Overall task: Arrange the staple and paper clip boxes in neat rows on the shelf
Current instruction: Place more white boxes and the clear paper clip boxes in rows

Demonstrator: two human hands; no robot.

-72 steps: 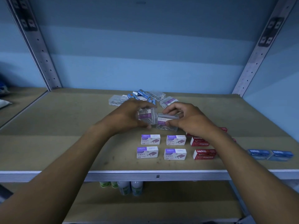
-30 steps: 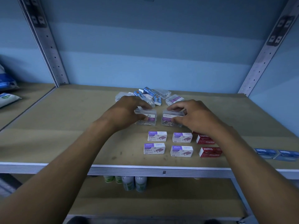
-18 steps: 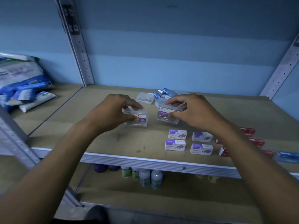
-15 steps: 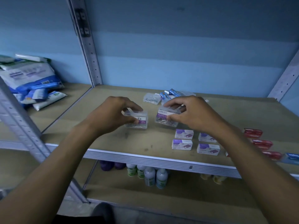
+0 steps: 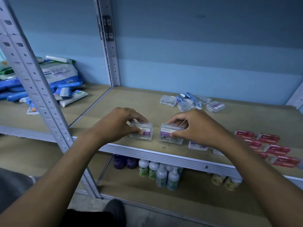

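Placement step: the left hand (image 5: 117, 126) pinches one clear paper clip box (image 5: 141, 132) and the right hand (image 5: 196, 126) pinches another (image 5: 171, 133), both near the shelf (image 5: 147, 102) front edge. Next, set them level, side by side.

My shelf (image 5: 134, 102) is a tan board with a pale metal front edge. Near that edge stand two clear paper clip boxes (image 5: 171, 134) side by side. At the far right lies a loose heap of clear and blue boxes (image 5: 191, 101); red staple boxes (image 5: 268, 145) sit at the near right.
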